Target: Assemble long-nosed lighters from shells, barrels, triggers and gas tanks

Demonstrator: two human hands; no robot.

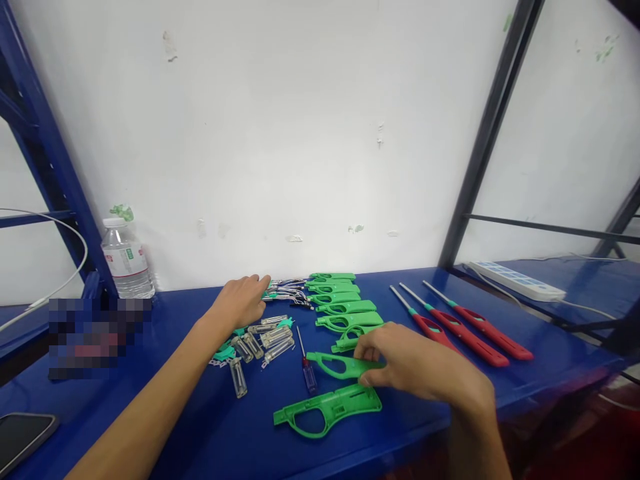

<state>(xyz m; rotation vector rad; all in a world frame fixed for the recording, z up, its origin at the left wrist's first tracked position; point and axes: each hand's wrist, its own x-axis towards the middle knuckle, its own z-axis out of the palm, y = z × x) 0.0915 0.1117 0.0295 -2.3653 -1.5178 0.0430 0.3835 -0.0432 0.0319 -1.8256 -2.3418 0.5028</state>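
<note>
My right hand point(400, 360) pinches the wide end of a green lighter casing half point(333, 363) between thumb and fingers. Just in front of it lies another green casing half point(335, 408), its hollow inside facing up. Behind, several green casing halves point(345, 307) form a row running to the wall. My left hand point(243, 303) reaches to a pile of metal lighter rods with wires point(290, 292); its thumb and index finger are apart, and its other fingers are partly hidden. Clear fuel tanks point(275, 337) with turquoise parts point(226, 351) lie beside that wrist. A screwdriver point(309, 375) sits between tanks and casings.
Red long-necked lighters point(467, 330) lie at the right on the blue table point(210, 427). A water bottle point(127, 263) stands at the back left, and a phone point(25, 437) lies front left. A white power strip point(517, 281) is beyond the dark post point(487, 140).
</note>
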